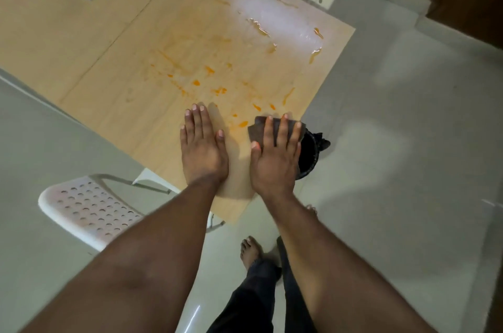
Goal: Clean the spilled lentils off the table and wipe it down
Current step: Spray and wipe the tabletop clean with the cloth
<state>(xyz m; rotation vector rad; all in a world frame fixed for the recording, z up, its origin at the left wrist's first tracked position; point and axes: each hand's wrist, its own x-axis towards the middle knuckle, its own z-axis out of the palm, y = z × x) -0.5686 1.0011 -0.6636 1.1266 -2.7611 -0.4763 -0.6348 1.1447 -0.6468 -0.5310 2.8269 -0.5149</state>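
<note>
Orange lentil smears (217,90) streak the table (114,41), so your right hand (275,154) presses a cloth (257,128) flat (bin (310,153) waiting below the edge) while your left hand (202,147) braces, fingers spread.

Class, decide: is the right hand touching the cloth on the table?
Touching. The head view shows the right hand lying flat on the cloth, fingers straight across it.

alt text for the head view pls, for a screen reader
A person's right hand presses a dark cloth flat at the edge of a light wooden table smeared with orange lentil residue, above a black bin on the floor. The left hand lies flat on the table beside it; two white perforated chairs stand nearby.
</note>
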